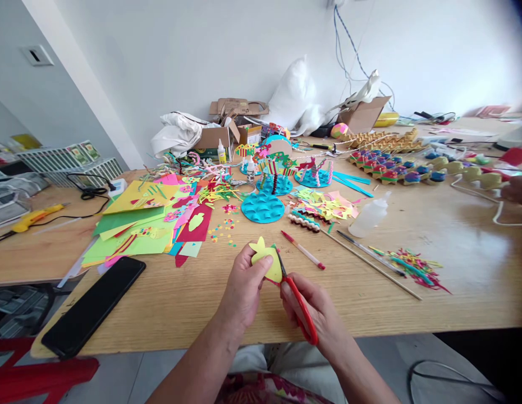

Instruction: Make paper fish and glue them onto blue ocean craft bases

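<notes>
My left hand pinches a small yellow paper cut-out with a leafy top, holding it just above the wooden table. My right hand is closed round the red handles of a pair of scissors. The scissors' blades meet the right edge of the yellow shape. Both hands hover near the table's front edge, close together.
A black phone lies at the front left. Coloured paper sheets, scraps, blue foam discs, a red pen, thin sticks, a clear bottle and boxes fill the table behind. Another person's hand shows at the right edge.
</notes>
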The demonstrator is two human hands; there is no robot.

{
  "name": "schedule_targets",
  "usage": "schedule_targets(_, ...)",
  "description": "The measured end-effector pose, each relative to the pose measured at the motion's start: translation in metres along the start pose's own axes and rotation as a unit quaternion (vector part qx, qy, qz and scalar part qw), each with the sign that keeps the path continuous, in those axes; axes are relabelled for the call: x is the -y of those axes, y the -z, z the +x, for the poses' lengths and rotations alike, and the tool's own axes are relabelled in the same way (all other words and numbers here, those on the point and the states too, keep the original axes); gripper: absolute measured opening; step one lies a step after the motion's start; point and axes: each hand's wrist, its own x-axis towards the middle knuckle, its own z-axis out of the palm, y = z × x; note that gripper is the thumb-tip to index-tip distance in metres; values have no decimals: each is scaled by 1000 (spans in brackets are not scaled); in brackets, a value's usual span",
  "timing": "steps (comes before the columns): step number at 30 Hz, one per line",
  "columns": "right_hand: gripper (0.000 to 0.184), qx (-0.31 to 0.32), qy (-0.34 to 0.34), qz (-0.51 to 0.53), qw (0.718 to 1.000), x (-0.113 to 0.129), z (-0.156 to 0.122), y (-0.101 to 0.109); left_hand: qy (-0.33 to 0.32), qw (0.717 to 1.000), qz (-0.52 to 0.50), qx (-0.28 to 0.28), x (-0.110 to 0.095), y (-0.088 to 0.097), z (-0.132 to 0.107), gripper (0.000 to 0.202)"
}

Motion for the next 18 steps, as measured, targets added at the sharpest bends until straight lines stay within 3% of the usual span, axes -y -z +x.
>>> schedule_targets(7,40,13,-9,-5,1000,2,-2,2,8,1000,10,-7,-3,2,-1,15)
schedule_targets(12,38,59,-3,4,998,7,-5,9,41,999,13,23,-8,8,-1,16)
schedule_targets(18,37,70,-3,-30,997,9,-7,14,71,997,14,36,-9,13,0,13)
